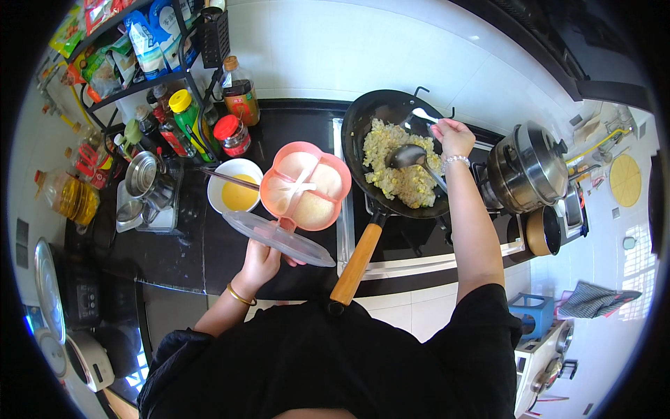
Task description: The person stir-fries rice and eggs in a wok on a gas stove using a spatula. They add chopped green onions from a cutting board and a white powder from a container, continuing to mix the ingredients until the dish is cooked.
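My left hand [264, 262] holds a pink seasoning box [305, 187] by its short handle, at the counter's front. Its clear lid [280, 238] is tipped up over that hand. White and pale granules fill its compartments, and a white spoon lies across them. Over the far right of a black wok [371, 105], my right hand [454, 137] grips a small white spoon [423, 115]. Fried rice with egg [384, 144] covers the wok's bottom. A metal ladle [407, 156] rests in the rice, its handle passing under my right forearm.
Left of the seasoning box stands a white bowl [215, 183] of yellow liquid with chopsticks across it. The wok's wooden handle [357, 264] juts toward me. A lidded steel pot [523, 167] stands to the right. Bottles and a red-lidded jar [232, 136] crowd the left, beneath a black rack [141, 84].
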Tool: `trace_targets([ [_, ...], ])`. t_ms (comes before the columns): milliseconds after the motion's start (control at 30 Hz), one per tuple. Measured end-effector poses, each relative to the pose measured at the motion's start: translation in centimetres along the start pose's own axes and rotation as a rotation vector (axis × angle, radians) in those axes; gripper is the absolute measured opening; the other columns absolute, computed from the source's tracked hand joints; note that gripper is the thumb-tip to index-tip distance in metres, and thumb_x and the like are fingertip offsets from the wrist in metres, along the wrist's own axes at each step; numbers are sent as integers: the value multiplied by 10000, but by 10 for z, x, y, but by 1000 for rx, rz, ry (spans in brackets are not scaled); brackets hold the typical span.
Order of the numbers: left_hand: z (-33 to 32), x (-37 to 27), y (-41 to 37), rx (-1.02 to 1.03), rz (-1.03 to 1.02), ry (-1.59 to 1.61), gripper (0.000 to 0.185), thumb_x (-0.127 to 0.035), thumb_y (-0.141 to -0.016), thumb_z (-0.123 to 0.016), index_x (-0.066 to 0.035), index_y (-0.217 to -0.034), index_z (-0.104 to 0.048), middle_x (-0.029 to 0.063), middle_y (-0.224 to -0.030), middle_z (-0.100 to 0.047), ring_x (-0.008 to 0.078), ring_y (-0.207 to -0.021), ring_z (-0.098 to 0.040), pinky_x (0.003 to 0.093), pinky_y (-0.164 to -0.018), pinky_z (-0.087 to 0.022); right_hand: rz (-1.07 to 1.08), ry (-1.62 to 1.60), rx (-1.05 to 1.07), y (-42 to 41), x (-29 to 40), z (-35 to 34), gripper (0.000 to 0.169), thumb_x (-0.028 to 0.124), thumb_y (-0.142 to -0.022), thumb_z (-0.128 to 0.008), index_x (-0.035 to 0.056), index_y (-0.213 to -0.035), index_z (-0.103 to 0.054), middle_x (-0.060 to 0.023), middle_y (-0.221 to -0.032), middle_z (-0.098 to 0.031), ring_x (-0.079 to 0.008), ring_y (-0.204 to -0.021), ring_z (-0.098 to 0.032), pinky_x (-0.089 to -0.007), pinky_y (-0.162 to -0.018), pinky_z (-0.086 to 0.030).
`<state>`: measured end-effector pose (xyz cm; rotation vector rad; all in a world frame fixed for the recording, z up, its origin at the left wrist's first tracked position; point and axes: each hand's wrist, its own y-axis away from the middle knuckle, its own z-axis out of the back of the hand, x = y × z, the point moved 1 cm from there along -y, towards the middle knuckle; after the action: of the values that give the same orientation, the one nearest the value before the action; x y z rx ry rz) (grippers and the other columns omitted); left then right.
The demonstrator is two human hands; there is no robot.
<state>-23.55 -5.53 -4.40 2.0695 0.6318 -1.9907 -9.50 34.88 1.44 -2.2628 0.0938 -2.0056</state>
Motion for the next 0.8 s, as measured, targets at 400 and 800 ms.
trace_targets([
  [400, -15, -8, 0, -56, -171, -82, 237, 123, -842, -338, 89, -992, -518, 115, -763, -597, 170, -564, -615, 239, -479, -491, -2, 63, 153, 5, 6, 1, 76, -54, -810, -618, -97, -868, -590, -137, -771, -636, -187, -632, -649, -251, -582, -565],
  [800, -18, -4, 3, -59, -91, -8, 207, 95, -874, -322, 91, -1005, -483, 130, -767, -608, 184, -577, -635, 240, -483, -511, 5, 19, 226, 27, 26, 25, 40, -57, -831, -590, -76, -865, -593, -129, -778, -638, -182, -658, -650, -245, -606, -561],
])
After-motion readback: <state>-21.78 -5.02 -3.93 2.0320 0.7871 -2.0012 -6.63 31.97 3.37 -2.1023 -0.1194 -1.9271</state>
